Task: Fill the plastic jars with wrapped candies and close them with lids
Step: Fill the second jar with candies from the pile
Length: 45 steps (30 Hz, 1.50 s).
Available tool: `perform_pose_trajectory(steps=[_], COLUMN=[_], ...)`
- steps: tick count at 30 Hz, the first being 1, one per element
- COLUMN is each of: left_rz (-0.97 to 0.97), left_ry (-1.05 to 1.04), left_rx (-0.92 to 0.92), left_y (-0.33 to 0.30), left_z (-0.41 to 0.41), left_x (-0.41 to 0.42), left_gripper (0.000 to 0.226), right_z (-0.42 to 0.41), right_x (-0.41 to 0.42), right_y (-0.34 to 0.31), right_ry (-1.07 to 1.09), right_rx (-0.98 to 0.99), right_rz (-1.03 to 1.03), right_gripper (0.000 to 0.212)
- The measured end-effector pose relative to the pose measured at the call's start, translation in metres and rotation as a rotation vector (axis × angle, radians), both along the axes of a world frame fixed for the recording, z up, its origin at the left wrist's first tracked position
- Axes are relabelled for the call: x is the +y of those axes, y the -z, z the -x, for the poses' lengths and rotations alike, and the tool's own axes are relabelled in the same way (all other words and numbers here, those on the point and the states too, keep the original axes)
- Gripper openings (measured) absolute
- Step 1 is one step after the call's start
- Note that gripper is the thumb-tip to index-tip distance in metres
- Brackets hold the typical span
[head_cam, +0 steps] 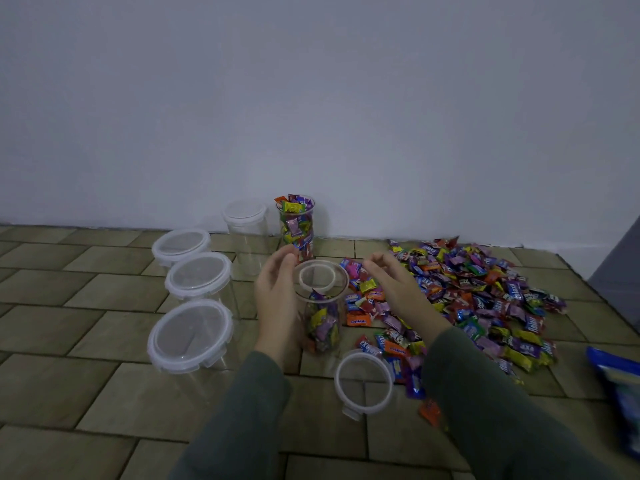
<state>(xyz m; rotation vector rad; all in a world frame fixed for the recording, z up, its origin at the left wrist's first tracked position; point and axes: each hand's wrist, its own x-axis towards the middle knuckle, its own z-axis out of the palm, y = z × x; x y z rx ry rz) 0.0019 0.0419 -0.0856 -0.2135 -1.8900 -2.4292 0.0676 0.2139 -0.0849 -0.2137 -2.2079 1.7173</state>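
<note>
Left fingers point(289, 256) lightly curved, tips up at the far left rim of the open jar point(320, 308); palm runs down along the jar's left wall. Looks like it cups or steadies the jar rather than clamps it, but contact is hard to confirm through the clear plastic. Left hand point(275, 299) stands edge-on, thumb side toward the jar, wrist low near the jar base, green sleeve point(239, 417) coming in from bottom centre.

Right fingers point(379, 263) bent at the knuckles, tips close together and pointing left toward the jar mouth. Can't tell if they pinch a candy; nothing visible between them. Right hand point(398, 289) hovers palm down just right of the jar, over the near edge of the candy pile point(485, 296). Right forearm comes in from bottom right and covers part of the pile.

Open jar stands upright on the tiled floor point(86, 327) between the two hands, partly filled with wrapped candies, no lid on.

Loose lid point(363, 382) lies flat on the floor just in front of the jar, touching the pile's near edge.

Full jar point(297, 225), uncapped, candies heaped above the rim, stands by the wall behind the left hand. Beside it on the left, an empty lidded jar point(246, 233).

Three more lidded jars point(190, 336) in a row on the left, well apart from the hands.

Blue bag point(620, 386) at the right edge.
</note>
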Motion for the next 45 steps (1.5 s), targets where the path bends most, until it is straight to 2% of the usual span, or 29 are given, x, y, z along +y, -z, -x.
perform_pose_trajectory(steps=[3,5,8,11,15,19,25,27,30,34,38,40,42,45], left_rz=[0.122,0.258,0.493,0.544,0.669,0.934,1.205,1.272,1.32,1.376,1.355,1.361,1.4,1.43], left_ry=[-0.02,-0.045,-0.102,-0.028,0.184,0.225,0.198,0.248,0.265,0.212,0.196,0.155,0.027,-0.047], left_rx=[0.108,0.256,0.525,0.648,0.592,0.381,0.11,0.001,-0.088,-0.095,-0.085,-0.041,0.081,0.155], left_y=[-0.019,-0.029,-0.039,-0.042,-0.008,0.037,0.064,0.07,0.08,0.086,0.091,0.096,0.1,0.104], left_z=[-0.008,-0.015,-0.03,-0.05,-0.058,-0.046,-0.031,-0.026,-0.017,-0.008,0.002,0.007,0.012,0.018], left_x=[0.002,0.008,0.025,0.054,0.092,0.114,0.132,0.138,0.146,0.155,0.153,0.152,0.155,0.157], left_gripper=[0.019,0.019,0.025,0.032,0.028,0.04,0.064,0.077,0.082,0.08,0.074,0.074,0.075,0.045], right_z=[-0.006,-0.009,-0.01,-0.011,-0.012,0.0,0.038,0.055,0.077,0.106,0.125,0.128,0.128,0.128], right_x=[0.013,0.021,0.029,0.033,0.042,0.059,0.078,0.083,0.086,0.091,0.094,0.095,0.096,0.096], right_y=[0.009,0.016,0.023,0.026,0.032,0.044,0.058,0.063,0.07,0.081,0.092,0.097,0.1,0.099], right_ry=[0.024,0.039,0.066,0.1,0.097,0.125,0.095,0.09,0.049,-0.115,-0.238,-0.206,-0.144,-0.064], right_rx=[-0.047,-0.075,-0.077,-0.032,0.004,-0.039,-0.109,-0.174,-0.242,-0.233,-0.238,-0.223,-0.207,-0.207], right_rz=[-0.08,-0.103,-0.044,0.054,0.089,-0.039,-0.444,-0.651,-0.885,-1.033,-1.158,-1.133,-1.083,-1.046], right_gripper=[0.008,0.005,0.006,0.007,0.01,0.011,0.014,0.023,0.041,0.055,0.051,0.047,0.042,0.038])
